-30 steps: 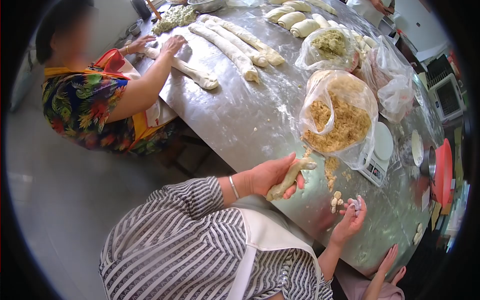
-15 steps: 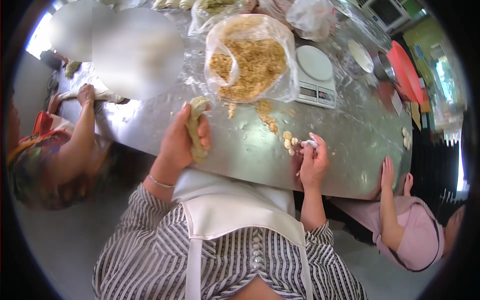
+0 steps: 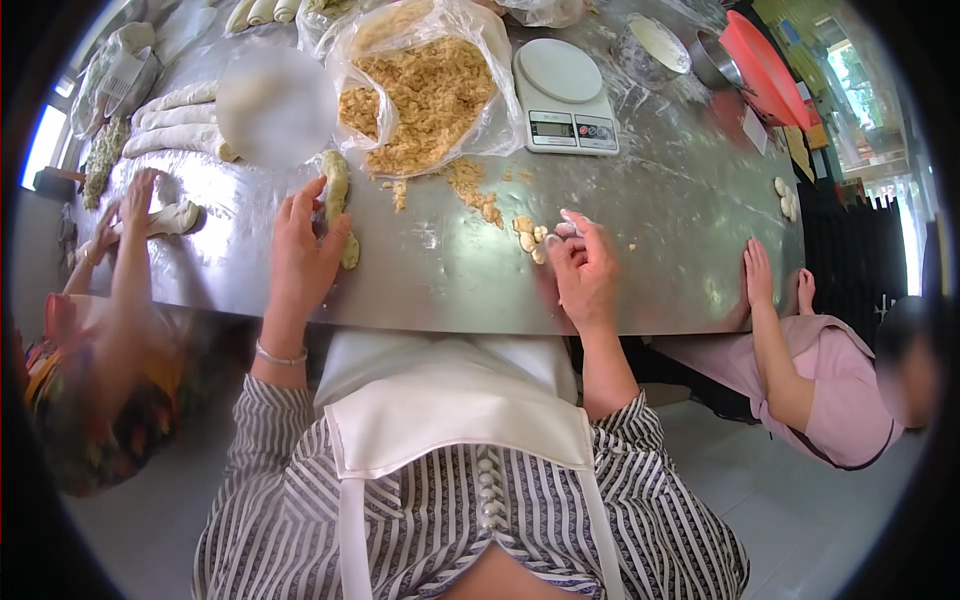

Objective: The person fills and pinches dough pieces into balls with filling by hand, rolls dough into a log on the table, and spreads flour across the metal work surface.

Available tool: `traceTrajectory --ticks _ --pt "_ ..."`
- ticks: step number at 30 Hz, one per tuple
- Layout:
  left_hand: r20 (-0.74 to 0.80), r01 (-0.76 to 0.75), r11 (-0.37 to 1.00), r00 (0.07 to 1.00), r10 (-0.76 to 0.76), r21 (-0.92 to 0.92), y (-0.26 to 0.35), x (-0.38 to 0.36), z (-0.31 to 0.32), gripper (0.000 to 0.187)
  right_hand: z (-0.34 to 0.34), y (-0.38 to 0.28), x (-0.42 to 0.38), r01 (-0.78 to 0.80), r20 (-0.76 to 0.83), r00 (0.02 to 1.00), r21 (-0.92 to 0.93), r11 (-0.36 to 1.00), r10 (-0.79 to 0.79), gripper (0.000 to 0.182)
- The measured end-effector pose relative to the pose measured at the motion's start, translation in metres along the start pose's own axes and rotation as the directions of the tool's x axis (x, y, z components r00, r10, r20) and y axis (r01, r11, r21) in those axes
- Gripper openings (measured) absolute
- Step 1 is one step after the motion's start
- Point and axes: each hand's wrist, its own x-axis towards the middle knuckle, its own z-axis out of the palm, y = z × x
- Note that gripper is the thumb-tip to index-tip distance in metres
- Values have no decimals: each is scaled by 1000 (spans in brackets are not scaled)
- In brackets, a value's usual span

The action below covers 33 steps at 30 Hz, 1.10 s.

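Observation:
A strip of greenish dough [image 3: 338, 190] lies lengthwise on the metal table. My left hand [image 3: 300, 255] rests against it, fingers stretched out along its left side and the thumb spread across its lower part. My right hand [image 3: 588, 275] is at the middle of the table, with thumb and fingers pinched together around a small white piece of dough, mostly covered by the fingertips. Just left of those fingertips sit several little pale dough lumps [image 3: 527, 236]. A trail of yellowish crumbs [image 3: 472, 190] leads from them to an open plastic bag [image 3: 505, 85] of crumbly filling [image 3: 430, 95].
A digital kitchen scale [image 3: 560, 72] stands right of the bag. Beyond it are a floury bowl [image 3: 655, 48] and a red basin [image 3: 765, 70]. Dough rolls [image 3: 180, 125] lie at the left. One co-worker's hands [image 3: 130, 215] handle dough there; another person's hand [image 3: 758, 272] rests at the right edge.
My left hand has lowered the greenish dough onto the table and its grip has loosened. My right hand keeps its pinch near the pale lumps. The whole view has shifted.

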Motion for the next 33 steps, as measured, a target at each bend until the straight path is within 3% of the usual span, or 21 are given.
traceTrajectory --ticks 2,5,7,8,10,17,23,25,30,33 --pt "-43 -15 1000 999 15 -8 1 -4 1 46 2 -3 2 118 73 991 -130 984 -109 47" --pt "-172 -94 995 981 86 -39 1 -10 4 39 2 -20 1 80 151 988 -292 953 -36 59" --pt "-265 -158 987 952 151 -4 8 -15 3 34 7 -15 3 266 130 964 -404 875 -233 61" --pt "-265 -224 974 938 221 21 11 -17 3 30 9 -14 5 350 129 936 -456 818 -329 62" --pt "-257 -352 933 898 358 70 19 -21 5 23 12 -14 8 358 159 934 -447 820 -321 59" --pt "-53 -367 897 929 365 -247 52 -34 29 20 14 -7 17 334 209 940 -400 854 -270 33" --pt "215 -177 868 928 304 -463 65 -46 36 13 18 7 20 316 107 949 -331 889 -298 21" --pt "368 80 785 909 196 -615 59 -49 47 17 17 4 19 267 73 964 -226 937 -257 20" --pt "687 615 378 721 86 -692 66 -45 57 45 19 -44 7 207 83 976 -45 977 -203 19" --pt "801 798 86 586 122 -597 69 -41 61 55 26 -77 1 225 218 951 -2 974 -220 20"
